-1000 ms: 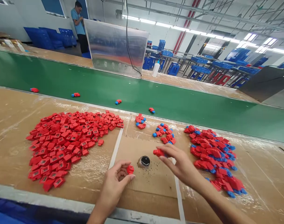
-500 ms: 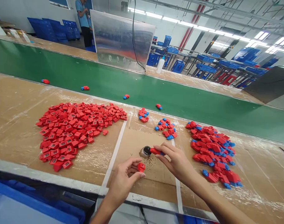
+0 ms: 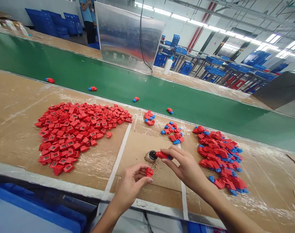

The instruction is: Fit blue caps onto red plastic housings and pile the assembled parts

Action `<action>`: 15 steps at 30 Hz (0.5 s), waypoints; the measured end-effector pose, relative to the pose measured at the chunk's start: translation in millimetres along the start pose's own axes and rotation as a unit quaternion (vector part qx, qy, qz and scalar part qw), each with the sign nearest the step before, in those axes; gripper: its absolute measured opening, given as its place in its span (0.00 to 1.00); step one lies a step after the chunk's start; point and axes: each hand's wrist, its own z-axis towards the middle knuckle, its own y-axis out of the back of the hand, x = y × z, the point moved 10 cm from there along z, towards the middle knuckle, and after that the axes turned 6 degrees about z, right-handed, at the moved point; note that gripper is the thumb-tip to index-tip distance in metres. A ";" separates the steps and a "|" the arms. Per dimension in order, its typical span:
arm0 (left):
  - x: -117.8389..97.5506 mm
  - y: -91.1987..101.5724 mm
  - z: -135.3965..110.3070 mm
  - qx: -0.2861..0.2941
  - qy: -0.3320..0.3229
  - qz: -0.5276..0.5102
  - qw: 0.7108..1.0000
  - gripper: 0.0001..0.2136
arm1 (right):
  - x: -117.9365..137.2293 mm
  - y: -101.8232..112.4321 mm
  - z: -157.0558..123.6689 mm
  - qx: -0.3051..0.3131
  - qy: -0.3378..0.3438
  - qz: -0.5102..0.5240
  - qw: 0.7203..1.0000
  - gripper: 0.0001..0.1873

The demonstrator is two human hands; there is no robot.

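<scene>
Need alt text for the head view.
Over a cardboard-covered bench, the left hand holds a small red part, and the right hand holds a red-and-blue part beside a small jar. A heap of red parts lies left, a heap of red-and-blue parts right, before a green conveyor belt.

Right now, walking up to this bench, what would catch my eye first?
The big heap of red plastic parts left of centre stands out first, with a heap of red-and-blue parts to the right. Between them, the right hand pinches a red-and-blue part beside a small dark-topped jar, while the left hand holds a small red piece.
</scene>
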 end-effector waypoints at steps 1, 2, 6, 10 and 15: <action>-0.6 -0.3 0.3 0.003 -0.002 -0.003 1.000 0.11 | 3.2 -0.1 -1.5 0.002 -0.004 0.013 1.000 0.10; -1.7 -0.5 0.3 0.006 -0.004 -0.005 1.000 0.10 | 7.0 -1.1 -3.4 0.006 -0.008 0.028 1.000 0.10; -6.8 -1.8 -1.4 0.021 -0.019 -0.002 1.000 0.08 | 19.7 -12.8 -13.2 0.027 -0.029 0.078 0.996 0.11; -6.5 -1.6 -2.9 0.024 -0.019 0.006 1.000 0.09 | 18.2 -25.4 -20.2 0.028 -0.048 0.095 0.994 0.12; -4.2 -1.1 -3.5 0.024 -0.019 0.011 0.999 0.09 | 11.5 -33.4 -22.3 0.026 -0.056 0.108 0.992 0.12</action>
